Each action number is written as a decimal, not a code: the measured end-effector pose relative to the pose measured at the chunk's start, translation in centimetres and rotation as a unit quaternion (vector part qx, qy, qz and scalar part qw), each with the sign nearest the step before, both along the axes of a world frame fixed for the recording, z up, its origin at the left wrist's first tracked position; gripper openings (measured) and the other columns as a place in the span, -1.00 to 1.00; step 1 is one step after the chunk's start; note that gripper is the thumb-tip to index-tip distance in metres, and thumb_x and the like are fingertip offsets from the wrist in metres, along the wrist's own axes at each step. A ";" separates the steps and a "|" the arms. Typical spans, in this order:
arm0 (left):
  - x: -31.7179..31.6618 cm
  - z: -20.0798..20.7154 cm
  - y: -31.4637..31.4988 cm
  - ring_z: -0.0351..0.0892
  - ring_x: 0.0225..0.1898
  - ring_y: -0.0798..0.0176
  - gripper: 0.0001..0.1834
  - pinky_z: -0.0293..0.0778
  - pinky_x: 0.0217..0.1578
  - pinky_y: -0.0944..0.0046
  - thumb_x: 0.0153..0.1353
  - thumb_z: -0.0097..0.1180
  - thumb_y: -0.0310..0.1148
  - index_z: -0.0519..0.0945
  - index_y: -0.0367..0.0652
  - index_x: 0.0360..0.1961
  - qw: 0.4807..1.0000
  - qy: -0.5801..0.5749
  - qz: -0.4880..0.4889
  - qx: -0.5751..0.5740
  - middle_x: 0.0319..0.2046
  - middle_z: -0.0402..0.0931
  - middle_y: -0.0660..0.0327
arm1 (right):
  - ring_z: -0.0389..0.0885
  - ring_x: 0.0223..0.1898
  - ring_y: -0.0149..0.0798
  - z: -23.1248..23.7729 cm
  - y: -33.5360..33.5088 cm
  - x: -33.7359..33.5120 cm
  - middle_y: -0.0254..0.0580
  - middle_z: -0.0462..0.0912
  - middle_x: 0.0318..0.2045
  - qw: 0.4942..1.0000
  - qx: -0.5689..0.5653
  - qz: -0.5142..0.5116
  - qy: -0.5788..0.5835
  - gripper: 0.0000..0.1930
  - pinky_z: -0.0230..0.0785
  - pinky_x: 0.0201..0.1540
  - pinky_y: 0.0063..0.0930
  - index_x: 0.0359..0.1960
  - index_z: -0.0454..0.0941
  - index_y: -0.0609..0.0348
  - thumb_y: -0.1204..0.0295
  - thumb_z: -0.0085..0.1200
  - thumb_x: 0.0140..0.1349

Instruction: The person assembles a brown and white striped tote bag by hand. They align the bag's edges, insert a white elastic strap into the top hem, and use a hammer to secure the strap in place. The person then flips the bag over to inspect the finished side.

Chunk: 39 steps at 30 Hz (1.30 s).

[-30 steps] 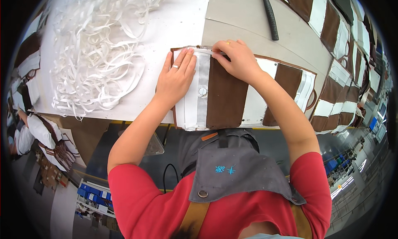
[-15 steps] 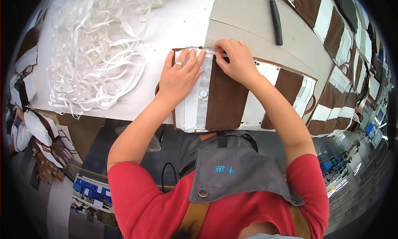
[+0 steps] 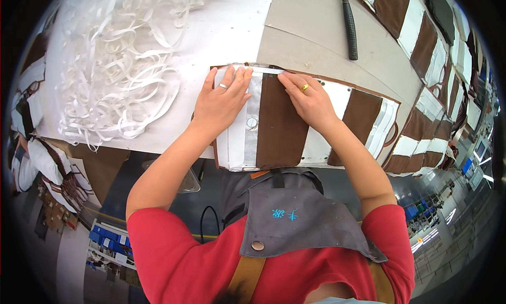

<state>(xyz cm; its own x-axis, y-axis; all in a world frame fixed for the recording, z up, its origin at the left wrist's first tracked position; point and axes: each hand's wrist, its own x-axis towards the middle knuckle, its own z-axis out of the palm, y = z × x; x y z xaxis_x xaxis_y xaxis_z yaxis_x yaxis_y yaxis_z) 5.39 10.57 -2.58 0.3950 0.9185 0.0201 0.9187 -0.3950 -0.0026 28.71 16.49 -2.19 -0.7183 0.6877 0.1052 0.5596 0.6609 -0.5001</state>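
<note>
A flat brown-and-white leather-like panel (image 3: 284,122) lies in front of me at the table's near edge, with a round metal snap on its left white section. Along its far edge runs a short white strip (image 3: 268,70) between my two hands. My left hand (image 3: 219,101), wearing a ring, lies flat on the panel's far left corner, fingers stretched over the strip's left end. At the strip's right end, the fingers of my right hand (image 3: 312,103) are pressed together on it. That hand wears a gold-coloured ring, and its thumb is mostly hidden.
A tangled heap of white strips (image 3: 121,77) covers the table's left part. A black-handled tool (image 3: 350,32) lies beyond the panel. More brown-and-white panels (image 3: 421,135) overlap along the right side. A clear plastic tray (image 3: 191,180) shows below the table edge.
My right hand has turned from a raised pinch to lying lower at the strip's right end, exposing the strip. The panel and left hand appear slightly farther left.
</note>
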 end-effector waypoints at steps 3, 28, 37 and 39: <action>-0.1 0.1 0.0 0.35 0.10 0.38 -0.46 0.10 0.19 0.14 0.16 0.07 -0.10 0.40 0.06 0.18 1.000 -0.009 0.002 -0.012 0.04 0.42 0.35 | 0.50 -0.09 -0.23 -0.3 0.0 0.4 -0.26 0.53 -0.07 0.999 0.023 0.022 -0.037 -0.49 0.40 -0.04 -0.38 0.08 0.44 0.14 0.56 0.05 -0.01; 1.0 -0.6 6.4 0.38 -0.22 0.19 -0.93 0.16 -0.14 0.17 0.07 0.15 -0.40 0.52 -0.09 -0.40 0.918 -0.323 0.094 -0.211 -0.38 0.45 0.32 | 0.41 -0.17 -0.22 -1.1 2.7 -2.8 -0.36 0.52 -0.32 0.979 -0.167 -0.108 0.042 -0.87 0.18 -0.06 -0.32 -0.30 0.56 0.02 0.48 0.10 0.09; 0.1 -1.4 5.7 0.41 -0.28 0.30 -0.96 0.11 -0.11 0.24 0.11 0.10 -0.47 0.56 -0.06 -0.40 0.918 -0.375 0.017 -0.131 -0.42 0.47 0.37 | 0.41 -0.22 -0.28 -1.5 2.2 -3.1 -0.44 0.52 -0.35 0.984 -0.121 -0.096 0.083 -0.87 0.12 -0.10 -0.38 -0.35 0.58 -0.03 0.52 0.08 0.09; -0.1 -1.7 5.5 0.41 -0.30 0.32 -0.92 0.14 -0.13 0.25 0.09 0.10 -0.50 0.57 -0.06 -0.38 0.923 -0.373 -0.015 -0.092 -0.42 0.46 0.37 | 0.42 -0.22 -0.29 -1.8 2.1 -2.8 -0.45 0.53 -0.33 0.986 -0.106 -0.084 0.093 -0.85 0.13 -0.12 -0.39 -0.33 0.59 -0.04 0.54 0.08 0.08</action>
